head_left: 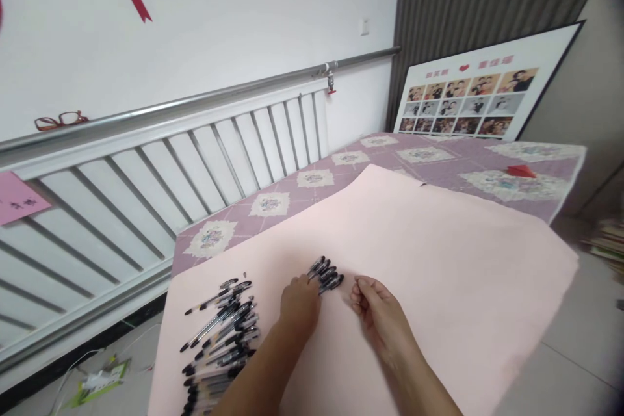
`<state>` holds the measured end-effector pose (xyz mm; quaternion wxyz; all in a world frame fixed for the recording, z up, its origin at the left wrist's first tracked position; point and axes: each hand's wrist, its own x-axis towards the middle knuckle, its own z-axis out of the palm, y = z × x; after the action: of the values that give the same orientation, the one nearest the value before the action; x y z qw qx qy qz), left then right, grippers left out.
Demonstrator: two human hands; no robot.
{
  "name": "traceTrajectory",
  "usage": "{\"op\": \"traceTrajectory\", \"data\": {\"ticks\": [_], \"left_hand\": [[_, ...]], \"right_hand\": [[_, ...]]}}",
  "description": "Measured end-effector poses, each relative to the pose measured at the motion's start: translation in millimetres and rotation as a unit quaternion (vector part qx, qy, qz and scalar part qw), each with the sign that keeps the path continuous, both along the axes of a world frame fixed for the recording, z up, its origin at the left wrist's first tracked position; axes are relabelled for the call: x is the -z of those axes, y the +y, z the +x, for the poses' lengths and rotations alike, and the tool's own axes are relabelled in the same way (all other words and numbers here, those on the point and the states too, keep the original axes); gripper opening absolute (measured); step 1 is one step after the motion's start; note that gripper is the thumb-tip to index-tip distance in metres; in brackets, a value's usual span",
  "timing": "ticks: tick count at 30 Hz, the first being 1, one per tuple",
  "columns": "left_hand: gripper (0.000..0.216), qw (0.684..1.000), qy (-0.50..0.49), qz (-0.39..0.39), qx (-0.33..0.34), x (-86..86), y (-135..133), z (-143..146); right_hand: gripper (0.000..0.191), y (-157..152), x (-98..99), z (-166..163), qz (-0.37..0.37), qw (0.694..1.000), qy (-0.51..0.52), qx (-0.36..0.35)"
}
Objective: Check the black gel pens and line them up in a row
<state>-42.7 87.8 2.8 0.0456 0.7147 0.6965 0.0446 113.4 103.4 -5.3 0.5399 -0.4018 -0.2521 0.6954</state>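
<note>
While left hand (298, 302) grips a bunch of pens (326, 273), right hand (375, 311) curled narrow just right, holding nothing, pen pile (221, 331) near left, pink sheet (439, 260) beneath.

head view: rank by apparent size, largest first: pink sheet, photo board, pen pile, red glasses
1. pink sheet
2. photo board; it stands farther off, so its true size is unsure
3. pen pile
4. red glasses, on the rail far from the camera
</note>
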Motion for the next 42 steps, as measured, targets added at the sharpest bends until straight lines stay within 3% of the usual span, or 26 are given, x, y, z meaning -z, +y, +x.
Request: {"op": "traceTrajectory", "data": {"ticks": [11, 17, 19, 22, 25, 28, 30, 33, 37, 42], "left_hand": [[0.020, 0.999, -0.014, -0.016, -0.041, -0.4, -3, 9], [0.014, 0.992, -0.085, -0.010, -0.096, -12.2, -15, 8], [0.012, 0.986, -0.124, -0.012, -0.110, -13.6, -24, 9], [0.008, 0.970, -0.212, -0.020, -0.118, -9.3, -38, 14], [0.003, 0.915, -0.377, -0.017, -0.142, -0.4, -51, 20], [0.010, 0.812, -0.558, -0.048, -0.165, 6.2, -58, 24], [0.013, 0.768, -0.614, -0.062, -0.171, 7.6, -60, 24], [0.015, 0.761, -0.619, -0.057, -0.183, 7.4, -62, 22], [0.013, 0.760, -0.617, -0.073, -0.190, 5.9, -68, 20], [0.013, 0.711, -0.667, -0.093, -0.203, 0.4, -78, 17]], "right_hand": [[0.024, -1, 0.8, -2, 0.008, 1.000, -0.001, -0.004], [0.031, 0, 3.7, -4, -0.008, 0.995, -0.078, 0.057], [0.037, 0, 5.0, -8, -0.003, 0.995, -0.091, 0.037], [0.038, -3, 6.8, -16, 0.017, 0.995, -0.079, -0.059], [0.034, -9, 4.5, -22, 0.027, 0.990, -0.084, -0.114], [0.032, -17, -2.5, -26, 0.054, 0.982, -0.105, -0.149], [0.029, -22, -6.4, -29, 0.078, 0.972, -0.121, -0.183], [0.025, -26, -6.4, -33, 0.094, 0.967, -0.126, -0.198], [0.024, -19, -1.4, -30, 0.061, 0.987, -0.050, -0.137], [0.022, -9, -2.2, -20, 0.002, 0.997, 0.040, -0.073]]}}
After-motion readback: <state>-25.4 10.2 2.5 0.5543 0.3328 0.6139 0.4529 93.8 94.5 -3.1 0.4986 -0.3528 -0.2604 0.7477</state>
